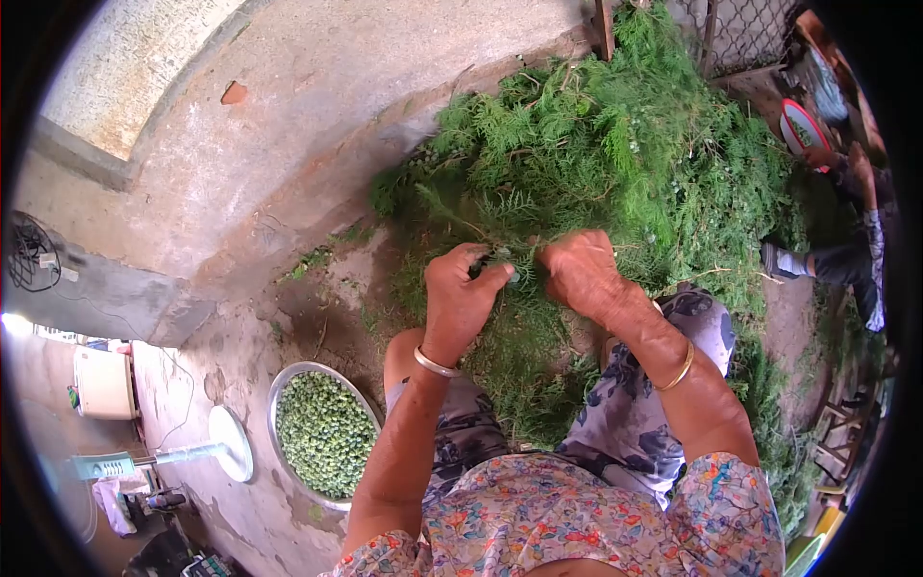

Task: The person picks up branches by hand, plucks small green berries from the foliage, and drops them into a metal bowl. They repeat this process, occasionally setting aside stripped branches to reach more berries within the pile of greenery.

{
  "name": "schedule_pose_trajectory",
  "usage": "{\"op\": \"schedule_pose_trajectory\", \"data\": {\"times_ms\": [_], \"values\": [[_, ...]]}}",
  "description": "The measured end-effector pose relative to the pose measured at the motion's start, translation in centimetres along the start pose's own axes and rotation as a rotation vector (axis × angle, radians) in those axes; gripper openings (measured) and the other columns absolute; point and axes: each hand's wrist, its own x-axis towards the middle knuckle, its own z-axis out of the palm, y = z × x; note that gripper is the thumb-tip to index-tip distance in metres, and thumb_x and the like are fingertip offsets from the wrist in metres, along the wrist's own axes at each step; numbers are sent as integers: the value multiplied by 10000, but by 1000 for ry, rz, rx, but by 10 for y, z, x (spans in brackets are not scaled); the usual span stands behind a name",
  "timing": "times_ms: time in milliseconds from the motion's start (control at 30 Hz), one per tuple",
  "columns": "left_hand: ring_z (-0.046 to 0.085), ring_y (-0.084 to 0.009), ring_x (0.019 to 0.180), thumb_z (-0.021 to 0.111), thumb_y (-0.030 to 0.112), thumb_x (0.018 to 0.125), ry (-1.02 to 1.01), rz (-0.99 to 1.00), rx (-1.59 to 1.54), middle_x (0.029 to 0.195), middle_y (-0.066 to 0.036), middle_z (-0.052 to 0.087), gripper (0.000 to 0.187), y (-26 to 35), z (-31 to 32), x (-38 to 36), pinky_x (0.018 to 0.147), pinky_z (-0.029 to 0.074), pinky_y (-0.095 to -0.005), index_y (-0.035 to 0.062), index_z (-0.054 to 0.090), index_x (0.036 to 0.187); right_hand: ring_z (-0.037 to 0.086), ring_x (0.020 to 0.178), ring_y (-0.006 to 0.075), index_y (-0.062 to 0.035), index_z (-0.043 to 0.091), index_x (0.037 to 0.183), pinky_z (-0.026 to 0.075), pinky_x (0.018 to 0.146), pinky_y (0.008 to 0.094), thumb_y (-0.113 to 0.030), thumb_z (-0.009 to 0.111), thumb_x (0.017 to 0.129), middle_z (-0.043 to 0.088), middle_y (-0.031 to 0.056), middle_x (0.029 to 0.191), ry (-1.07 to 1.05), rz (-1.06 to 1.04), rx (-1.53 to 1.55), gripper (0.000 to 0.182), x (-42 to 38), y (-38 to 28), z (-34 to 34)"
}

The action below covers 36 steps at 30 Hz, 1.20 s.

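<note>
Over my lap, both hands work on a feathery evergreen sprig [524,262]. My left hand [460,296] is closed, its thumb and fingers pinching at small bluish-green cones on the sprig. To the right, my right hand [583,273] is closed in a fist around the sprig's stem; part of the stem is hidden inside it. A large heap of cut evergreen branches [577,144] lies just ahead of both hands, and loose foliage covers the ground between my knees. At my left stands a metal basin [273,423] filled with small green cones [325,433].
A fan [231,442] with a round white base is left of the basin. Farther left are a pale box [104,383] and a coiled black cable [34,252]. A concrete wall [317,106] runs ahead. At right, another person [851,221] sits by a red-rimmed basin [787,112].
</note>
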Motion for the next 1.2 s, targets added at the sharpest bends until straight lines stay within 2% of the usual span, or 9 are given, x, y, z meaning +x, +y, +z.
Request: {"op": "schedule_pose_trajectory", "data": {"times_ms": [100, 367, 567, 800, 867, 1000, 1067, 1133, 1200], "values": [[540, -99, 577, 644, 28, 732, 43, 113, 2, 649, -78, 602, 126, 0, 4, -2, 552, 438, -249, -51, 627, 829, 615, 853, 349, -75, 646, 822, 438, 776, 447, -105, 599, 681, 640, 166, 809, -40, -16, -19, 151, 1, -1, 2], [437, -86, 488, 576, 136, 830, -208, -527, -909, 612, -43, 525, 156, 3, -22, -11, 421, 327, -227, -11, 603, 876, 611, 880, 334, -78, 647, 821, 438, 782, 436, -111, 617, 677, 639, 159, 812, 40, -8, 13, 150, 1, 4, 9], [427, -114, 505, 547, 201, 881, -319, -375, -1509, 715, -120, 553, 236, 19, -58, -22, 406, 325, -231, -19, 562, 963, 610, 853, 355, -75, 634, 831, 453, 758, 449, -105, 640, 641, 630, 170, 791, 62, 13, 4, 192, 6, 8, 7], [506, -192, 707, 546, 197, 874, 89, -609, -1421, 860, -141, 573, 238, -8, -88, -47, 515, 411, -279, 11, 559, 1022, 594, 844, 407, -10, 612, 792, 477, 721, 432, -27, 569, 656, 624, 220, 835, 243, 170, 443, 144, 16, 11, 15], [516, -208, 735, 544, 182, 865, 50, -562, -1508, 882, -151, 579, 239, -22, -91, -55, 531, 423, -288, 14, 559, 1035, 582, 738, 400, 23, 571, 741, 467, 673, 392, 22, 546, 639, 576, 238, 738, 515, 62, 519, 106, 21, 18, 26], [544, -258, 796, 534, 164, 839, 112, -448, -1520, 1020, -212, 586, 312, -29, -105, -71, 580, 472, -340, -34, 558, 1079, 478, 572, 203, 62, 464, 652, 401, 563, 344, 42, 567, 643, 384, 187, 603, 494, 82, 706, 105, 29, 18, 28], [546, -264, 806, 538, 175, 842, 141, -457, -1545, 1043, -221, 582, 326, -29, -115, -76, 592, 479, -346, -34, 554, 1092, 469, 578, 140, 64, 461, 644, 399, 534, 336, 31, 601, 680, 404, 132, 572, 607, -52, 669, 149, 33, 22, 39], [548, -270, 817, 542, 186, 845, 155, -469, -1572, 1067, -231, 578, 341, -28, -120, -79, 603, 486, -352, -34, 551, 1105, 463, 569, 120, 71, 518, 695, 410, 528, 323, -3, 621, 730, 481, 77, 584, 302, 179, 1284, 133, 25, 11, 24], [543, -277, 830, 543, 195, 852, 249, -511, -1549, 1073, -236, 570, 346, -18, -113, -76, 636, 492, -352, -32, 550, 1114, 498, 582, 110, 78, 587, 815, 426, 531, 305, -41, 620, 766, 563, 53, 656, 264, 197, 1371, 133, 24, -2, 17]]}}
